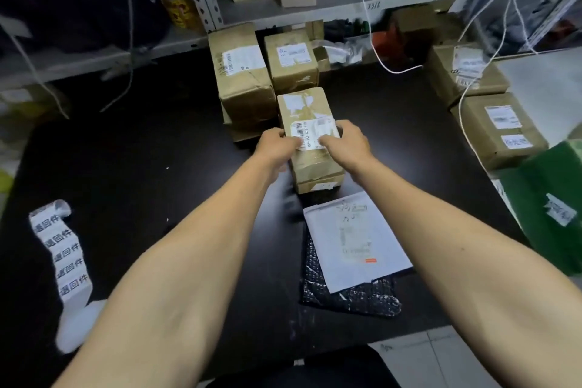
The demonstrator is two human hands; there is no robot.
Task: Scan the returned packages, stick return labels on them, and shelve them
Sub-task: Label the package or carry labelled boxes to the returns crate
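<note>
A narrow brown taped package [307, 110] with a white barcode label stands on the black table [151, 167], just beyond the middle. My left hand [277, 145] grips its left side and my right hand [345, 142] grips its right side, thumbs over the label. A strip of white return labels [63, 249] with black print lies curled at the table's left. A white mailer [352, 239] lies on a black bubble mailer [352, 296] in front of the held package.
Two brown boxes [242, 72], [291, 63] stand behind the held package. More labelled boxes [500, 129] sit at the right, with a green bag [548, 208] nearer. A grey metal shelf [330, 6] holds cartons and a bottle. White cables hang down at the back.
</note>
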